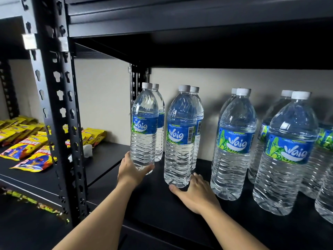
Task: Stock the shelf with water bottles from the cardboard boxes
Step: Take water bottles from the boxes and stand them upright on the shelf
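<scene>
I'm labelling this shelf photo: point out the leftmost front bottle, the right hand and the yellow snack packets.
leftmost front bottle (144, 126), head view, on its blue label.
right hand (197, 194), head view, on the back of the hand.
yellow snack packets (34, 163), head view, on the nearest packet's front.

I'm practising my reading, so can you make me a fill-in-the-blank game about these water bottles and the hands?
1. The left hand grips a bottle whose cap is coloured ____.
2. Its blue label reads ____.
3. The right hand is at the base of the ____ front bottle from the left.
4. The snack packets are mostly ____.

Missing words: white; Waig; second; yellow.
</scene>
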Tool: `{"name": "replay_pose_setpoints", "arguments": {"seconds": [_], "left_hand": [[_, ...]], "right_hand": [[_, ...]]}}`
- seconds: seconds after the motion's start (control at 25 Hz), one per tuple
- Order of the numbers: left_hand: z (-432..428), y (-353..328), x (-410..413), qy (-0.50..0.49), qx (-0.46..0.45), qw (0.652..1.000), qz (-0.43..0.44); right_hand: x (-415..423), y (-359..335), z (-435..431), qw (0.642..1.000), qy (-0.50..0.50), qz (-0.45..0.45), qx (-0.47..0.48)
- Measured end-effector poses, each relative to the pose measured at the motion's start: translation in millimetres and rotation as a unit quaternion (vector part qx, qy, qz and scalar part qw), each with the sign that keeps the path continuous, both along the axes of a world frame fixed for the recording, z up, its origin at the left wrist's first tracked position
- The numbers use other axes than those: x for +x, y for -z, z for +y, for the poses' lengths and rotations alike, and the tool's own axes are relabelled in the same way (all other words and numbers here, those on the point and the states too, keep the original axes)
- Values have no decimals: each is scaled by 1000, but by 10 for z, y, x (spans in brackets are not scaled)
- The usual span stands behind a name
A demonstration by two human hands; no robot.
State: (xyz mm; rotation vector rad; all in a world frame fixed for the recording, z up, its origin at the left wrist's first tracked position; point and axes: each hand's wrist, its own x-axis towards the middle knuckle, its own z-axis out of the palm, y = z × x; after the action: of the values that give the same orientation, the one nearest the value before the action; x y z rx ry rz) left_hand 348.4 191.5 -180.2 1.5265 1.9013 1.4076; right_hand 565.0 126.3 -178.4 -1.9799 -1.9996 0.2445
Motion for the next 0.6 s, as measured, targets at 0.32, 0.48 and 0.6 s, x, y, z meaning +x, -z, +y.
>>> {"name": "replay_pose_setpoints", "arguments": {"seconds": [0.32,0.48,0.6], "left_hand": [[0,18,11,-8,-10,999,30],[9,23,19,-15,-8,999,31],[23,45,13,-17,-9,999,30]], "right_hand": [[-2,16,16,1000,1,-1,6],[-4,17,19,1000,0,1,5],[-7,16,20,1000,-1,2,7]]}}
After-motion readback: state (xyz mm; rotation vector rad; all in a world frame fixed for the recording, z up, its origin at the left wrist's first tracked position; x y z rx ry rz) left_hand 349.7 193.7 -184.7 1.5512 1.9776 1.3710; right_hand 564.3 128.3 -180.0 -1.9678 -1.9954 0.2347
